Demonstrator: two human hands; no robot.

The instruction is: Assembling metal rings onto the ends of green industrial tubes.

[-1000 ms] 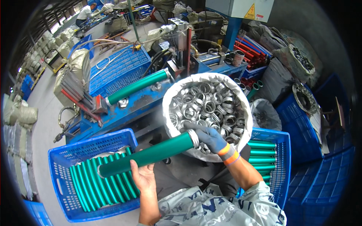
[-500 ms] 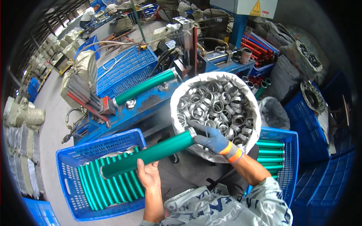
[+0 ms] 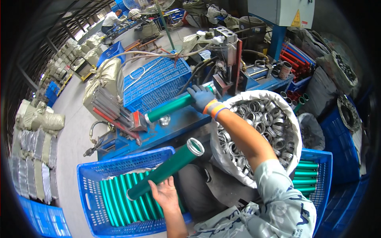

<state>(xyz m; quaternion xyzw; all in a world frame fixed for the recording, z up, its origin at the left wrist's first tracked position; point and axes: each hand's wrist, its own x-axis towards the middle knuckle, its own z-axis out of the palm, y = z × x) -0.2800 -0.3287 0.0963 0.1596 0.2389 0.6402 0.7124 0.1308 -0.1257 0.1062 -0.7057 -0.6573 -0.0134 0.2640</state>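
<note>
One gloved right hand (image 3: 202, 99) has moved from the metal ring (image 3: 191, 150) to grip the far tube (image 3: 170, 108), leaving the left hand (image 3: 165, 194) alone cradling the near tube (image 3: 164, 169).

Your nearer tube (image 3: 164, 169) is glossy green with silvery ends (image 3: 190, 148); your glove (image 3: 201, 98) is blue-grey, its cuff (image 3: 214, 108) banded orange. Your pale shirt (image 3: 291, 198) carries dark lettering. Your rings (image 3: 268, 119) are silvery, your sack (image 3: 234, 171) white, your crate (image 3: 139, 229) and table (image 3: 184, 129) blue.
</note>
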